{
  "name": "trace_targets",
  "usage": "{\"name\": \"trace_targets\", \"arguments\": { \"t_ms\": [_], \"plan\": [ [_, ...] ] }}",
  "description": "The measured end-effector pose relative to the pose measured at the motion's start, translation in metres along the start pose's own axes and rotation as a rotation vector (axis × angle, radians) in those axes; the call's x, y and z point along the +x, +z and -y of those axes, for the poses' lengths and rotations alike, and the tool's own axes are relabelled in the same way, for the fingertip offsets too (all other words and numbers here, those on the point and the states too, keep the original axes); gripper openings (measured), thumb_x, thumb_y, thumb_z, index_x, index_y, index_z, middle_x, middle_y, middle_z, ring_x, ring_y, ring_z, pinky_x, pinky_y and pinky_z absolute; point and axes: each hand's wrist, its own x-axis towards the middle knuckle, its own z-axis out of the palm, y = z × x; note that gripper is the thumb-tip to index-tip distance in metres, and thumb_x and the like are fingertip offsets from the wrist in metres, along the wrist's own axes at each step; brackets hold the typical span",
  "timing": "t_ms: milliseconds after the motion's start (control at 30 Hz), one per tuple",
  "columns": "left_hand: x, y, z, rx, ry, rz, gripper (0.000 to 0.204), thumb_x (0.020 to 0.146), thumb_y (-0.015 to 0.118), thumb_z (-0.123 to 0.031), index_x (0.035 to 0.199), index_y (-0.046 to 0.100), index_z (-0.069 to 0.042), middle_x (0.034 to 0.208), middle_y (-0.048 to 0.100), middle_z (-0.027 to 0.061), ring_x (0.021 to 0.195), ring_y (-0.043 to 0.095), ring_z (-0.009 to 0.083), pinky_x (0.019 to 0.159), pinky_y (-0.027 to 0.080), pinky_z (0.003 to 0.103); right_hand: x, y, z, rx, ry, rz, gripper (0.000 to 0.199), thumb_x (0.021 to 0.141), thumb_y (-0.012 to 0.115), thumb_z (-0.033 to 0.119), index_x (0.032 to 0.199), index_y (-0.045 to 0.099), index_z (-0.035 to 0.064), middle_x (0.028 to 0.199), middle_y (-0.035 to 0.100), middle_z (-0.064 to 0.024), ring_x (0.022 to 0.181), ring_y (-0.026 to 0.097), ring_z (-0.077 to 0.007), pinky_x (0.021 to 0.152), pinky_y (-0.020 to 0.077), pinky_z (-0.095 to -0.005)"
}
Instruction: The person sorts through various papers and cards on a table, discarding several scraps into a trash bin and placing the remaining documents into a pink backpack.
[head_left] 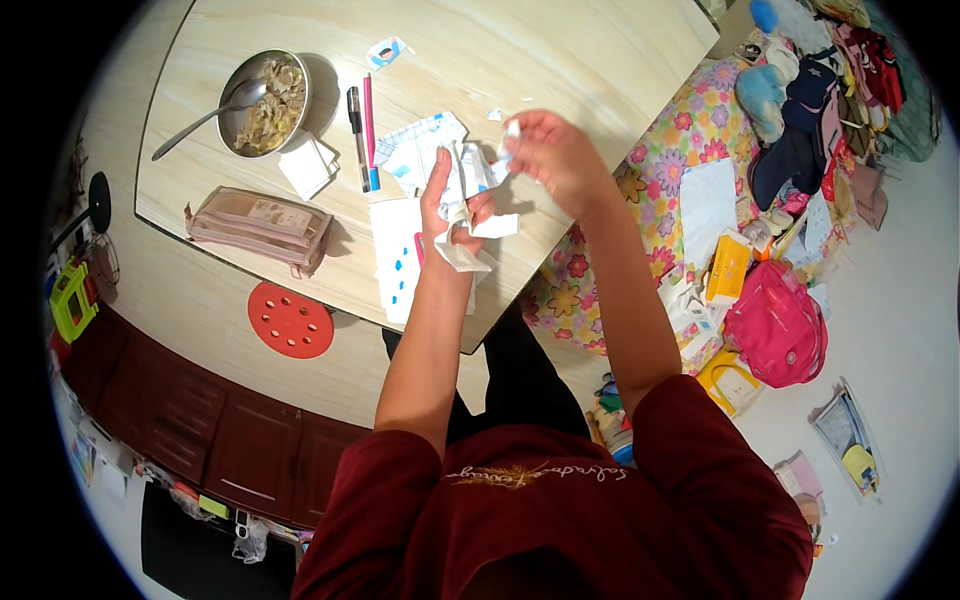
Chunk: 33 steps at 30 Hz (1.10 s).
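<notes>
Several white paper strips (488,226) lie in my left hand (438,215), whose thumb points up and whose fingers curl round them. Loose strip ends hang below its fingers. Farther right, my right hand (562,165) pinches a small piece of white paper (507,150) between thumb and fingers. Crumpled white paper with blue print (418,145) sits just beyond my left hand; whether it joins the strips I cannot tell. Under my left wrist is a white sheet with blue spots (398,265), partly hidden, with a small pink object (419,246) on it.
A metal bowl (226,125) holds food and a spoon (200,122). Near it are white paper squares (308,165), a beige pencil case (260,228), a black pen (357,140), a pink pen (369,120) and paper scraps (387,50). Right of the table (600,60), clutter covers a flowered cloth (668,180).
</notes>
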Motion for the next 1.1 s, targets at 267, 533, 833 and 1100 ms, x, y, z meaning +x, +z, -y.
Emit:
{"name": "trace_targets", "arguments": {
  "t_ms": [267, 533, 833, 1100],
  "plan": [
    [0.016, 0.02, 0.01, 0.106, 0.096, -0.213, 0.036, 0.088, 0.053, -0.043, 0.068, 0.046, -0.014, 0.048, 0.043, 0.0013, 0.037, 0.037, 0.0113, 0.033, 0.027, 0.023, -0.079, 0.064, -0.031, -0.418, -0.31, -0.219, 0.013, 0.077, 0.065, 0.0, 0.089, 0.059, -0.0013, 0.08, 0.059, -0.0056, 0.072, 0.06, -0.0125, 0.065, 0.0485, -0.0244],
    [-0.012, 0.006, 0.026, 0.212, 0.195, -0.204, 0.029, 0.089, 0.055, -0.039, 0.09, 0.056, -0.01, 0.075, 0.055, -0.0008, 0.063, 0.051, 0.0088, 0.054, 0.042, 0.024, -0.072, 0.052, -0.063, -0.489, -0.373, -0.38, 0.009, 0.073, 0.064, -0.003, 0.081, 0.061, 0.0006, 0.078, 0.059, -0.0071, 0.071, 0.06, -0.0144, 0.063, 0.0488, -0.0256],
    [-0.028, -0.009, 0.023, 0.052, 0.079, -0.052, 0.035, 0.091, 0.048, -0.043, 0.092, 0.054, -0.009, 0.07, 0.05, 0.0039, 0.057, 0.046, 0.014, 0.052, 0.039, 0.026, -0.09, 0.068, -0.064, -0.759, -0.583, -0.366, 0.013, 0.071, 0.067, 0.001, 0.083, 0.063, 0.0031, 0.085, 0.06, -0.0091, 0.077, 0.06, -0.0238, 0.067, 0.0494, -0.0302],
    [-0.045, -0.022, 0.004, -0.174, -0.14, 0.217, 0.045, 0.089, 0.047, -0.049, 0.091, 0.05, -0.004, 0.059, 0.041, 0.0047, 0.05, 0.037, 0.0109, 0.043, 0.029, 0.022, -0.123, 0.09, -0.048, -0.678, -0.533, -0.151, 0.02, 0.078, 0.063, 0.002, 0.097, 0.06, 0.0013, 0.104, 0.055, -0.0109, 0.086, 0.058, -0.0232, 0.07, 0.0495, -0.0306]
  ]
}}
